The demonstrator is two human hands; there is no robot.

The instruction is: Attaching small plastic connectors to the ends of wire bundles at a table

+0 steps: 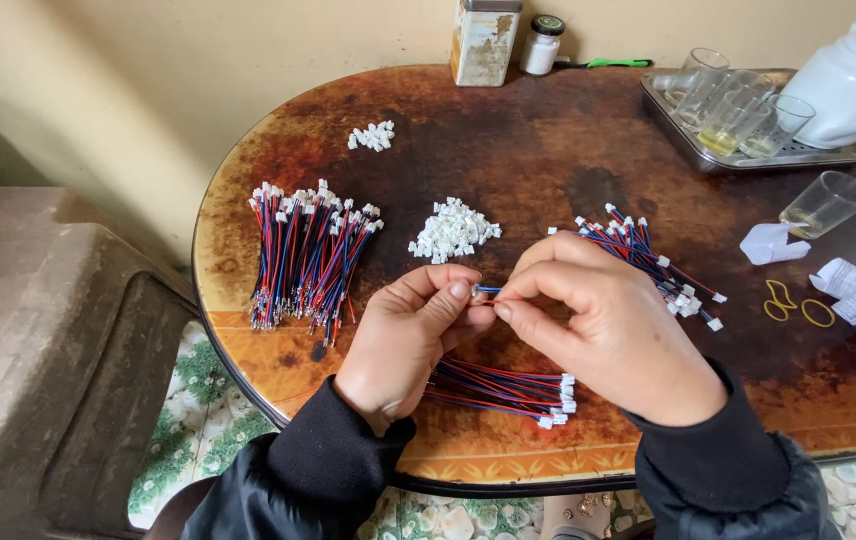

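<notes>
Both hands, left [403,340] & right [603,330], pinch one wire [488,291], maybe w/ a plug, near surface [508,140] front edge; bare wood behind.

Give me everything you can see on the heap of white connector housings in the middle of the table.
The heap of white connector housings is a loose mound of many small, blocky, plastic-looking pieces lying at all angles on the dark, worn tabletop. It sits just beyond the left hand, with a gap between them; nothing touches it. A big wire bundle lies to its left, another wire pile to its right.
</notes>
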